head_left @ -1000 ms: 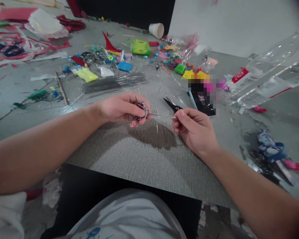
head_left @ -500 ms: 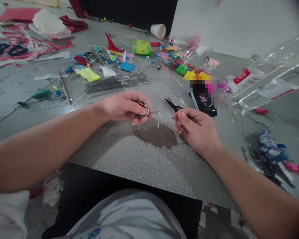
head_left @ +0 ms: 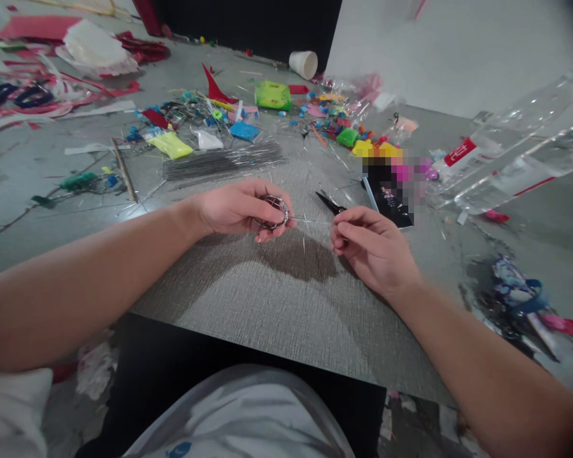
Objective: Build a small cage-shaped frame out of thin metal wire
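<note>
My left hand (head_left: 241, 207) grips a small ring wound with silver wire (head_left: 274, 212), held just above the grey table (head_left: 286, 305). A thin straight wire (head_left: 312, 221) runs from the ring to the right. My right hand (head_left: 370, 248) pinches the far end of that wire between thumb and fingers. Both hands hover over the table's middle, about a hand's width apart. Black scissors (head_left: 331, 202) lie shut on the table just beyond my right hand.
A bundle of straight silver wires (head_left: 222, 162) lies behind my hands. Further back are coloured clay packets (head_left: 272, 95), scraps, and a tipped paper cup (head_left: 302, 63). Clear plastic bottles (head_left: 516, 159) lie at the right. A black packet (head_left: 391, 200) sits beside the scissors.
My right hand has slid slightly left and lower along the wire, with fingers curled tighter. The left hand and ring have barely shifted.
</note>
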The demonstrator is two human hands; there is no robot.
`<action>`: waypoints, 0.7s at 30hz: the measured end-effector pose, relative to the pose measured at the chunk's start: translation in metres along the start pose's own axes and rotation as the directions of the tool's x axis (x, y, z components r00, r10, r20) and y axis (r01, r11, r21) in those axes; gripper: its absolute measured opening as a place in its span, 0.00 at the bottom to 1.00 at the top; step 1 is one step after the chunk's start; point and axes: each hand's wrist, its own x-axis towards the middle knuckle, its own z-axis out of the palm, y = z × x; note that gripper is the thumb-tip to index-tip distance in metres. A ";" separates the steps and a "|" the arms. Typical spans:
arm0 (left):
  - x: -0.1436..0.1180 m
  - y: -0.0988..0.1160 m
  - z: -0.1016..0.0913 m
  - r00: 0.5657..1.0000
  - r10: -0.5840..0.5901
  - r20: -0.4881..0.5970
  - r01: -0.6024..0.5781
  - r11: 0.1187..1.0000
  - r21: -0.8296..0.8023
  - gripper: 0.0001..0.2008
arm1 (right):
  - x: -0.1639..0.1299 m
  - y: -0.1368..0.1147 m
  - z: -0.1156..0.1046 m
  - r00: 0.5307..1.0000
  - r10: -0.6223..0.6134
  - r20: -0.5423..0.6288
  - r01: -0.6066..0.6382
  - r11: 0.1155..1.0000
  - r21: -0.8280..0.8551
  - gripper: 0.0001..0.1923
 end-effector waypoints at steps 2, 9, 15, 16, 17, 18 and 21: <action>0.000 0.000 -0.001 1.000 0.000 0.011 0.000 1.000 0.011 0.05 | 0.000 0.001 0.000 1.000 0.000 0.012 0.000 1.000 0.026 0.04; 0.000 -0.002 -0.003 1.000 0.012 0.007 -0.012 0.999 0.035 0.06 | 0.000 0.001 0.003 0.999 -0.024 0.022 0.023 0.999 0.043 0.04; 0.000 -0.001 -0.001 1.000 -0.003 -0.002 0.003 1.000 0.031 0.07 | 0.000 0.002 0.004 0.999 -0.038 0.023 0.036 0.997 0.064 0.04; 0.000 -0.001 -0.001 1.000 -0.006 -0.004 0.006 1.000 0.030 0.07 | 0.000 0.002 0.004 0.999 -0.040 0.019 0.039 0.997 0.062 0.04; 0.000 -0.001 -0.001 1.000 -0.009 -0.006 0.009 1.000 0.030 0.07 | 0.000 0.002 0.004 0.999 -0.041 0.013 0.040 0.998 0.058 0.04; 0.000 -0.001 -0.001 1.000 -0.011 -0.009 0.011 0.999 0.030 0.07 | 0.000 0.002 0.004 0.999 -0.042 0.007 0.042 0.998 0.052 0.04; -0.001 -0.001 -0.001 1.000 -0.015 -0.010 0.015 1.000 0.022 0.07 | 0.000 0.001 0.004 0.999 -0.044 -0.005 0.044 0.998 0.038 0.05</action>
